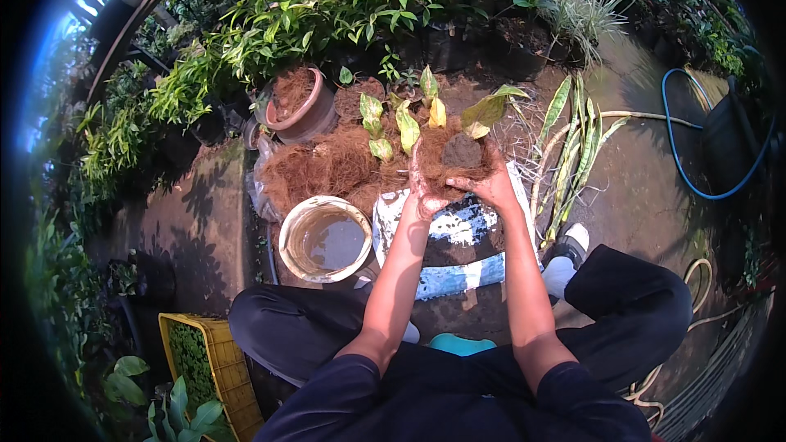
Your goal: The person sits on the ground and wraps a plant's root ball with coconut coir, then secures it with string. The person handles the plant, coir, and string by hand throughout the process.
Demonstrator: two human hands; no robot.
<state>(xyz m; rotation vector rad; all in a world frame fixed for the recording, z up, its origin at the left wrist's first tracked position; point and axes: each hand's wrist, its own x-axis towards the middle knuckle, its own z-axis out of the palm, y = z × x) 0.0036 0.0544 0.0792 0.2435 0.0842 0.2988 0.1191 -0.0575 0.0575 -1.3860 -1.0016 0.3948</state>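
Note:
Between my left hand (424,187) and my right hand (493,183) rests a loose wad of brown coir fibre (437,156). A round ball of dark soil (462,151) sits on that fibre, near my right fingers. A drooping green leaf (488,109) and a small yellowish one rise just beyond the soil ball; where their stems join is hidden. Both my hands are smeared with soil. Beneath them lies a white and blue sack (463,279) with dark soil on it. Several variegated leafy plants (406,126) stand just past my left fingertips.
A bucket of water (325,201) stands left of the sack, before a heap of coir fibre (319,166). Behind is a tilted clay pot (310,101). Uprooted snake plants (574,153) lie to the right. A yellow crate (230,368) and blue hose (675,159) flank me.

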